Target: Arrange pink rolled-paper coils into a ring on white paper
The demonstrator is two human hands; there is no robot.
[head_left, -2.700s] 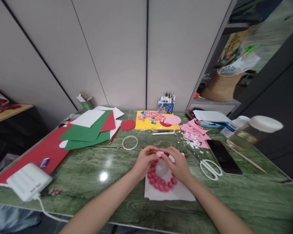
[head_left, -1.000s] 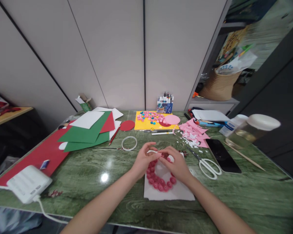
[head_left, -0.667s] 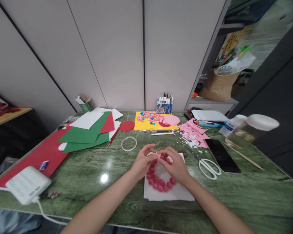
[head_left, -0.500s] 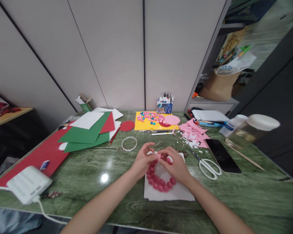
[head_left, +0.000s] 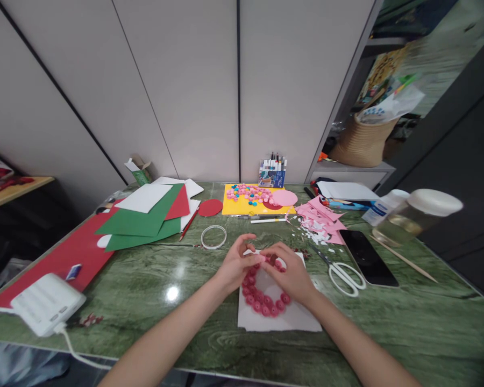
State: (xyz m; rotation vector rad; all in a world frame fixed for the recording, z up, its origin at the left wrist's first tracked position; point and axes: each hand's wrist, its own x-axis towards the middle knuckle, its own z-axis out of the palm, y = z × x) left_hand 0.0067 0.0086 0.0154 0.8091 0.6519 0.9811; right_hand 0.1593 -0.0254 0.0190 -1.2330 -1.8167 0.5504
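left hand (head_left: 234, 267) and right hand (head_left: 292, 271) pinch 1 small pink piece (head_left: 262, 259) | 1 rosette ring (head_left: 267, 307), full tally hidden, on 1 white sheet (head_left: 282, 324) | 1 scissors (head_left: 337, 267)

Head-worn view, facing forward and down, table (head_left: 387, 322) near, right edge seemingly blurred

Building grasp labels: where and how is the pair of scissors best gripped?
Likely by the white handle loops, from above and the near side. The scissors lie flat, loops toward the near right, dark blades pointing away and left, toward the pink scraps. The phone lies close on the right, so stay clear of it.
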